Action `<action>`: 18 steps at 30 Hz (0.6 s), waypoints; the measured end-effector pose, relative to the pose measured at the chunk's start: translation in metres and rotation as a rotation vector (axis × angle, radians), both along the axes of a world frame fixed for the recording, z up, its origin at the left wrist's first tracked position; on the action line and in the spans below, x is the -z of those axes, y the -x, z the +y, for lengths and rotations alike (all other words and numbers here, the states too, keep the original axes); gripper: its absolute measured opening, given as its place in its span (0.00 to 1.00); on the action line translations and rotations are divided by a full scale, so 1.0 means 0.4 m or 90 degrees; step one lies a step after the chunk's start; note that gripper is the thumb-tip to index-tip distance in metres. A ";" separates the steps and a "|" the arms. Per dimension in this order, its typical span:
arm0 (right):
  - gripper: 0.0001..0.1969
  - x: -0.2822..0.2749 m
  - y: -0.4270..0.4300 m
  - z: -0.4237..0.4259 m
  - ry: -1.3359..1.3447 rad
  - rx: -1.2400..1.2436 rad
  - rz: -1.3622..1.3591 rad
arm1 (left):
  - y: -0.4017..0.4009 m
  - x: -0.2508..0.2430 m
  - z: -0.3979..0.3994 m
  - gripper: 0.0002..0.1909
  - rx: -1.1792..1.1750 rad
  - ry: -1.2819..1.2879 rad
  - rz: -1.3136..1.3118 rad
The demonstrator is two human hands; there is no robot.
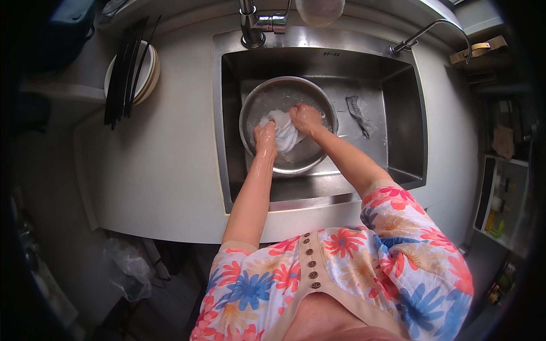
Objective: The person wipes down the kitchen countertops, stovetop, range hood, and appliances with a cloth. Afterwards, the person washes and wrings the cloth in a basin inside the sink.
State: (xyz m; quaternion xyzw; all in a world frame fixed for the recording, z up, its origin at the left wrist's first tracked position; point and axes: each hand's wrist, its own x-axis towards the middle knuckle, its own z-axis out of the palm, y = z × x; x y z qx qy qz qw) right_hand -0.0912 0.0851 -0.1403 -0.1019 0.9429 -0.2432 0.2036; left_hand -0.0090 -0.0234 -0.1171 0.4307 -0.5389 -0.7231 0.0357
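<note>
A wet white cloth (285, 130) is bunched between my two hands, over a round stainless steel basin (331, 111) that holds water. My left hand (265, 138) grips the cloth's left side. At its upper right, my right hand (306, 117) has the cloth in closed fingers. Both hands are wet, and the fingertips are partly hidden in the folds. The basin rests in the left part of a stainless steel sink (403, 111). To its right, a crumpled dark grey mesh cloth (359, 115) lies on the sink floor.
A chrome faucet (253, 32) rises behind the basin, and a thin curved spout (431, 30) stands at the back right corner. Stacked bowls (152, 81) with several black chopsticks (123, 76) across them sit on the left counter (170, 170). A plastic bag (128, 268) hangs below.
</note>
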 end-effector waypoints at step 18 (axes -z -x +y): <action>0.13 -0.314 -0.137 0.011 0.234 -0.353 -0.002 | -0.040 -0.065 -0.015 0.40 0.057 -0.535 -0.053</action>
